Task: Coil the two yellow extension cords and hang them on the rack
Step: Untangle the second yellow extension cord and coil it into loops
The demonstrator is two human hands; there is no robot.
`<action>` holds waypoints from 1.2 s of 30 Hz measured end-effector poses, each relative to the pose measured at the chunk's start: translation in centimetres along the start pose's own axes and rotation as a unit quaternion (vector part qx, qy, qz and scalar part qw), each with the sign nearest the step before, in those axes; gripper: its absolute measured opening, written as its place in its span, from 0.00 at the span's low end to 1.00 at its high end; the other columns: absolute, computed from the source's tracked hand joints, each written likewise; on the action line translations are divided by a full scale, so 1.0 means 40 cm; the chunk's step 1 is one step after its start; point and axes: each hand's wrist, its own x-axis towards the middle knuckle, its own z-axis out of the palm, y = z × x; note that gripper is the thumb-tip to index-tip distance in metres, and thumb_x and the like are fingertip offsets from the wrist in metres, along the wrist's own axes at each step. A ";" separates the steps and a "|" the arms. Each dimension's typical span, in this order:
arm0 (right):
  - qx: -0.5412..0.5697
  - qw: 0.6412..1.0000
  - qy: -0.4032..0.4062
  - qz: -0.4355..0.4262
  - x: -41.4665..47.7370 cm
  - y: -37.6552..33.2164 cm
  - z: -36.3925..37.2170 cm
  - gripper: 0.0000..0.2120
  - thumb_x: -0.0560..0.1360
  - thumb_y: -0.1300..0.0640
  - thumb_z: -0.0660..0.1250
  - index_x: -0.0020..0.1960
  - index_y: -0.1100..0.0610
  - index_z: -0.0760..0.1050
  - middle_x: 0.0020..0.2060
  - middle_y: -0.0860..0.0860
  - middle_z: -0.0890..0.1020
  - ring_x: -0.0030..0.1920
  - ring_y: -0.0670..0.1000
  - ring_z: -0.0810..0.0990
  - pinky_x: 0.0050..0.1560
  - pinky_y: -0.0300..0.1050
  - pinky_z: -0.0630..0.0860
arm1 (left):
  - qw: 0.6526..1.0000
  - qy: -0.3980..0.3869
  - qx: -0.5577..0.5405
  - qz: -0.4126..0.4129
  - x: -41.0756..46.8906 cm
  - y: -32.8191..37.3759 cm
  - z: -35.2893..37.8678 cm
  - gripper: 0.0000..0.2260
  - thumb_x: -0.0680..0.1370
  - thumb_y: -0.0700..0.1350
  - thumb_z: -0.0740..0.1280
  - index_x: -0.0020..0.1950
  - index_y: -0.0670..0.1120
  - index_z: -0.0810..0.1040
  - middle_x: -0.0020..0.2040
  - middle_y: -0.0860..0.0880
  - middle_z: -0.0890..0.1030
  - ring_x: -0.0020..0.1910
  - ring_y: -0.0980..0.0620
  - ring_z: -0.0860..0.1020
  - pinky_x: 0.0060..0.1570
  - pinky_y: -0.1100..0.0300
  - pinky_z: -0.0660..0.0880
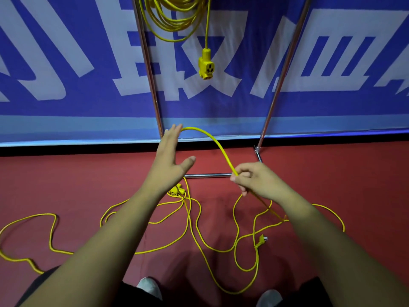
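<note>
Head view: right grip [254, 180] pinches thin yellow extension cord [212, 140] mid-run, likely light, floppy; straight-fingered left grip [170, 158] touches its arc.

Even indoor light; soft shadow underfoot; glints on rack [286, 63]; bowed wide-angle edges

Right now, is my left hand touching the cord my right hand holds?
Cannot tell. The head view shows the yellow cord arcing from the right hand up to the left hand, then vanishing behind its fingertips, so contact is hidden.
</note>
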 end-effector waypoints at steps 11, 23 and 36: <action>-0.027 0.997 -0.041 -0.053 -0.032 -0.053 0.027 0.04 0.75 0.58 0.71 0.44 0.58 0.82 0.25 0.46 0.71 0.27 0.44 0.67 0.29 0.38 0.62 | 0.967 -0.222 0.037 0.124 -0.048 0.042 0.076 0.10 0.82 0.47 0.62 0.40 0.51 0.74 0.32 0.58 0.76 0.34 0.66 0.73 0.41 0.68 0.68; -0.120 0.987 -0.018 0.101 -0.037 0.125 -0.091 0.07 0.78 0.64 0.66 0.42 0.64 0.78 0.31 0.58 0.82 0.27 0.46 0.76 0.34 0.40 0.72 | 0.997 0.014 0.073 -0.009 0.002 -0.026 -0.001 0.20 0.77 0.41 0.68 0.69 0.44 0.72 0.68 0.48 0.74 0.68 0.52 0.71 0.66 0.61 0.65; -0.197 0.967 -0.147 0.059 -0.039 0.075 -0.025 0.13 0.75 0.62 0.71 0.34 0.51 0.74 0.29 0.46 0.75 0.29 0.39 0.69 0.35 0.35 0.67 | 0.967 -0.177 -0.180 -0.043 -0.036 0.045 0.042 0.16 0.83 0.51 0.60 0.40 0.43 0.72 0.26 0.54 0.71 0.27 0.52 0.70 0.32 0.58 0.65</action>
